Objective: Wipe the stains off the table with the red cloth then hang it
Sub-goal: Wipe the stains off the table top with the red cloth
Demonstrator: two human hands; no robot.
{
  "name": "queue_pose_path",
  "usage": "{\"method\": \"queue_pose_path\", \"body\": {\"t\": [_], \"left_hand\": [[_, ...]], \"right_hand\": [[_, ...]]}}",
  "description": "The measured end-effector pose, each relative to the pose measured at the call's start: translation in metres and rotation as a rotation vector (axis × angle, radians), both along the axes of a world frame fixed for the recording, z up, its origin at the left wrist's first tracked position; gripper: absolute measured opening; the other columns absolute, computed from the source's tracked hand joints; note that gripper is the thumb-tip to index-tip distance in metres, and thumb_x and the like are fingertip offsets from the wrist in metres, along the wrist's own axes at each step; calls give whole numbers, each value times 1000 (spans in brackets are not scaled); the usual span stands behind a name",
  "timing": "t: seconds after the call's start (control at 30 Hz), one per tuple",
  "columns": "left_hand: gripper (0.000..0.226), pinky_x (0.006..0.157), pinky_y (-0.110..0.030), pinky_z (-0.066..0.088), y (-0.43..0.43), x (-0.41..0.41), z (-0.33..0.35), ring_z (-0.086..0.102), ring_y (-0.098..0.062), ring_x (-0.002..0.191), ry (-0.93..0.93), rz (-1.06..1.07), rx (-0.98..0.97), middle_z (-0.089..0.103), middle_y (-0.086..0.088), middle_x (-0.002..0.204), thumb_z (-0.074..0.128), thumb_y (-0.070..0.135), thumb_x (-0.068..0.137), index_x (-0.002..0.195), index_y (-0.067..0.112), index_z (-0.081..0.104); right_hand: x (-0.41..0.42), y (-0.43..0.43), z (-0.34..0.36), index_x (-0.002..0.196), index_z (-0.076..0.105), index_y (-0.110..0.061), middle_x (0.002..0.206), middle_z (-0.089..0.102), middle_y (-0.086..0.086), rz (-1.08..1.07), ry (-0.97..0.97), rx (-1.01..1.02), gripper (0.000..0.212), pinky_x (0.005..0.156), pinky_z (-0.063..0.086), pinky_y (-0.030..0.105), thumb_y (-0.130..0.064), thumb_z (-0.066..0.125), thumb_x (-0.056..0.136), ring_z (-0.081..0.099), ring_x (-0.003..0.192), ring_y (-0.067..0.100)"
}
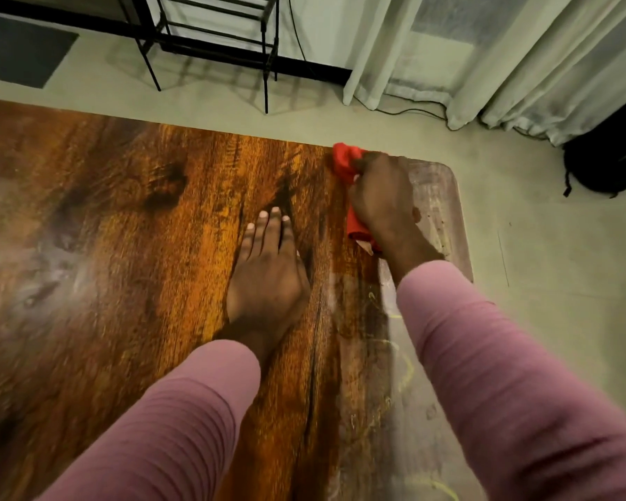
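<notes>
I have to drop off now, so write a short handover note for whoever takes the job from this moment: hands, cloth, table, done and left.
Right hand: closed on the red cloth, pressing it on the table near the far right corner.
Left hand: open, flat on the wood, holding nothing.
Done: wiping has started; the wood beside the cloth looks clean.
Left: pale smears and yellow scribbles run down the right edge toward the person, plus a whitish patch at left. Wipe these, then hang the cloth; no hanging spot is certain, perhaps the black metal rack beyond the table.
</notes>
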State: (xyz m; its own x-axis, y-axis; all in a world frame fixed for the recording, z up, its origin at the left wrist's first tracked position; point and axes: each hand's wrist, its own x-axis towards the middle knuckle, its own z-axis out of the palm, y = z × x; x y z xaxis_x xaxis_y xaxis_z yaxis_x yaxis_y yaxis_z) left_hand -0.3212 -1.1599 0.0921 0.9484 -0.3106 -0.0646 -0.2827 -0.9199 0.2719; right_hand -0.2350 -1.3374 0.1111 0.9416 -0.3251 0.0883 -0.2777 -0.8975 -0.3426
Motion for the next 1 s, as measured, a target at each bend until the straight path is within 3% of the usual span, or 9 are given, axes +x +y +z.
{"method": "queue_pose_path", "body": {"t": [0.1, 0.2, 0.33, 0.43, 0.6, 0.77, 0.83, 1.0], "left_hand": [[67, 121, -35, -2, 0, 1, 1, -1, -23, 150, 10, -5, -3, 4, -12, 162, 6, 36, 93, 153, 6, 10], [70, 121, -36, -2, 1, 1, 2, -2, -23, 150, 19, -12, -11, 4, -12, 162, 4, 38, 91, 153, 6, 10], [60, 122, -37, -1, 2, 1, 1, -2, -24, 150, 18, -10, -11, 3, -12, 162, 18, 31, 100, 153, 6, 9], [59, 122, -36, -2, 2, 1, 0, -2, -24, 150, 6, -11, -9, 3, -12, 162, 20, 30, 101, 153, 6, 9], [60, 122, -37, -1, 2, 0, 1, -2, -24, 150, 12, -19, 3, 2, -13, 162, 20, 30, 100, 154, 6, 8], [60, 121, -36, -1, 2, 1, 1, -2, -24, 150, 21, -18, -3, 3, -13, 162, 22, 31, 100, 153, 5, 8], [60, 122, -37, 0, 3, 1, 0, -1, -25, 150, 8, -16, -11, 4, -13, 162, 21, 30, 100, 153, 5, 10], [58, 122, -37, 1, 4, 0, 0, 1, -25, 150, -4, -24, -25, 7, -14, 162, 23, 28, 100, 153, 4, 13]], "right_hand": [[-33, 23, 2, 132, 55, -28, 137, 53, -1, 181, 67, -35, 43, 92, 40, 31, -13, 50, 92, 42, 117, 23], [-82, 28, 5, 133, 54, -28, 144, 46, -6, 306, 62, -74, 43, 93, 42, 35, -14, 50, 92, 39, 119, 25], [-101, 3, 5, 134, 53, -27, 144, 46, -5, 78, 99, -54, 45, 99, 40, 41, -13, 50, 92, 35, 126, 28], [-80, 7, 6, 133, 54, -22, 136, 52, 0, -46, 75, -37, 45, 88, 43, 33, -11, 55, 89, 39, 118, 27], [-84, 42, 9, 130, 57, -27, 138, 50, -7, 45, 56, -11, 43, 86, 38, 29, -11, 53, 90, 39, 116, 23], [-143, 53, 6, 125, 62, -23, 138, 51, -4, 203, 35, 14, 40, 88, 45, 38, -12, 54, 87, 40, 116, 27], [-155, 41, 6, 126, 62, -22, 139, 50, -3, 120, 60, 12, 39, 88, 45, 38, -18, 51, 88, 39, 118, 27], [-126, 37, 6, 128, 59, -23, 140, 47, -3, -102, 61, 2, 43, 92, 45, 37, -12, 56, 86, 36, 119, 25]]}}
